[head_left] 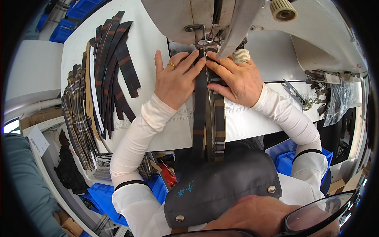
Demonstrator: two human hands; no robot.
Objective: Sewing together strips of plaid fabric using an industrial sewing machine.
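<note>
A long metal zipper (211, 118) lies between a dark strip of fabric (199, 114) and a plaid strip (219, 130). Its far end passes under the presser foot (205, 44) of a sewing machine (177, 19), and the near end hangs over the table's front edge. My left hand (175, 79) rests flat at the left of the zipper, fingertips on the dark strip just before the foot. From the other side my right hand (239, 81) presses on the plaid strip with fingers stretched out and thumb apart. Both hands are open. The needle's tip is hard to make out.
Dark striped fabric strips (106, 67) and plaid strips (77, 102) lie in piles at the left of the white table (169, 128). Scissors (294, 93) lie at the right beside scraps and a clear plastic bag (338, 102). Blue bins (104, 199) stand below the table.
</note>
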